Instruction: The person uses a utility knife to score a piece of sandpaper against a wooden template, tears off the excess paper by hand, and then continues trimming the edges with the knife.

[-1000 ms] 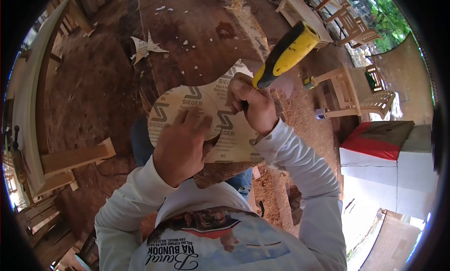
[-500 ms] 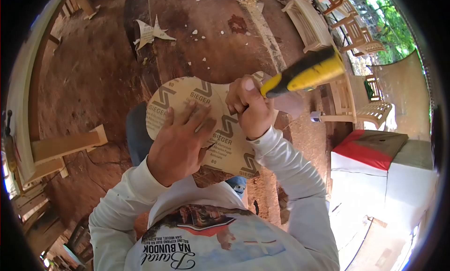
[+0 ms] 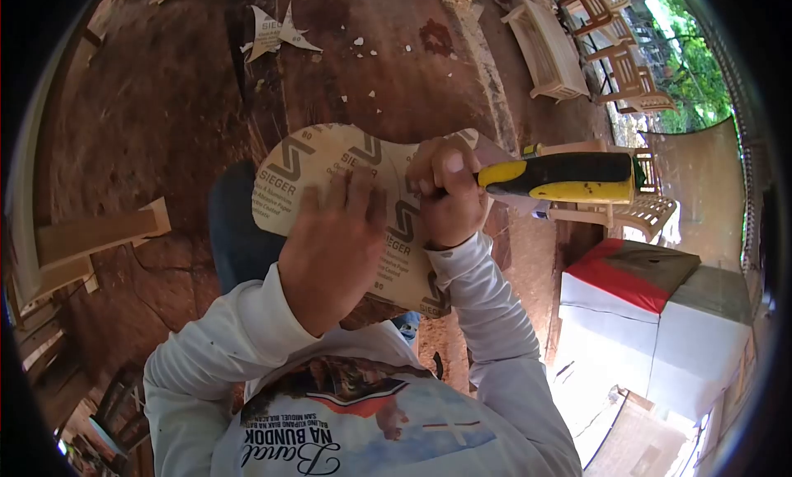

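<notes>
A cut piece of sandpaper (image 3: 330, 159), its printed SIEGER backing facing up, lies at the middle of the view with a curved, wavy outline. My left hand (image 3: 342, 233) rests flat on its left part, fingers stretched out. At the right part, my right hand (image 3: 450, 188) is closed around a hand tool with a yellow-and-black handle (image 3: 569, 178). The handle sticks out to the right, nearly level. The tool's working end is hidden in my fingers, so its kind does not show.
Star-shaped sandpaper scraps (image 3: 276, 33) and small white bits lie on the brown surface beyond. A wooden bench (image 3: 546, 52) and chairs (image 3: 631, 73) stand at upper right. A covered white box (image 3: 635, 312) is at right, wooden boards (image 3: 99, 238) at left.
The tool's handle has swung from slanting up and right to nearly level. My left hand stays flat on the sandpaper, and the camera view has shifted slightly.
</notes>
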`<state>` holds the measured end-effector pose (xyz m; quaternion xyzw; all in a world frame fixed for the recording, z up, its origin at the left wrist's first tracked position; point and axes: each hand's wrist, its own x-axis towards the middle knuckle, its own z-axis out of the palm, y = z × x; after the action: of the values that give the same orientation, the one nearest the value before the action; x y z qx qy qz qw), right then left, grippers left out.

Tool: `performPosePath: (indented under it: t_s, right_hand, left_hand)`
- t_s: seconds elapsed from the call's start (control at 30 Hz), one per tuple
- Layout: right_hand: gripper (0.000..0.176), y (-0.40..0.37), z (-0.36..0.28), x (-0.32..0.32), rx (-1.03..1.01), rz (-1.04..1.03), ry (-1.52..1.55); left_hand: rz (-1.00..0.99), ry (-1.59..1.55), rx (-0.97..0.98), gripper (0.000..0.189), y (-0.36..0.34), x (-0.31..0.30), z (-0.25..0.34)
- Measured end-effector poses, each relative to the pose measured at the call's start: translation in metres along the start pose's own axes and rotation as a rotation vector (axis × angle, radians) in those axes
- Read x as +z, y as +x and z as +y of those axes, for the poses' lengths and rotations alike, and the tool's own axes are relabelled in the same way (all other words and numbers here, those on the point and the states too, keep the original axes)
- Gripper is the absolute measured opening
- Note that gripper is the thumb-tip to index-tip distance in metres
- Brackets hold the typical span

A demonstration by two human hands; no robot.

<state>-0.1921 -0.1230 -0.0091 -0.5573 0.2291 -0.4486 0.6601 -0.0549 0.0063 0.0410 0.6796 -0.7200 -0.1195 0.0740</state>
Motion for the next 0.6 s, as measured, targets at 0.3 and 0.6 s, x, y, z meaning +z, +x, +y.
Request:
performPosePath:
  t_s: [0.3, 0.6]
  right_hand:
    - [0.032, 0.004, 0.001, -0.003, 0.073, 0.003, 0.169]
    - [0.038, 0.009, -0.005, 0.013, 0.071, 0.095, 0.185]
  left_hand:
    - [0.143, -0.077, 0.026, 0.047, -0.014, 0.016, -0.007]
    - [0.174, -0.182, 0.013, 0.039, -0.012, 0.012, -0.012]
